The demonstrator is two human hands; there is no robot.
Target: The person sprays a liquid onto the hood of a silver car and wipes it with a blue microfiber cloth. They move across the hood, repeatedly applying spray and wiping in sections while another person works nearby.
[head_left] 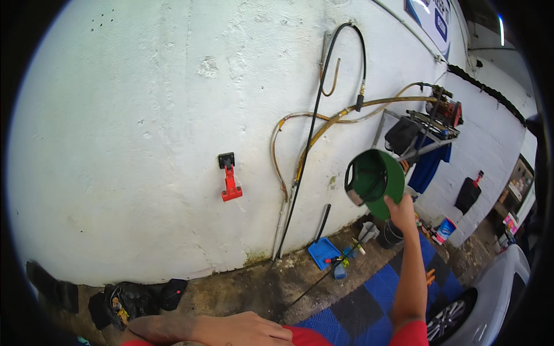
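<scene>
Gripping green cap (378, 177), right hand (400, 209) closed, left hand (262, 331) before red shirt (314, 337)

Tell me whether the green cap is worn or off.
Off: the right hand holds the green cap by its edge, out in the air, its hollow inside facing the camera.

A red bracket (231, 185) is fixed to the white wall (133, 161); to its right hang a black hose (314, 117) and yellowish hoses (397, 102). Along the wall-side edge of the floor (231, 294) lie a black plastic bag (138, 298) and, farther right, a blue dustpan (324, 252); a silver car (503, 285) stands by the right edge of the blue-and-black mat (378, 287)
</scene>
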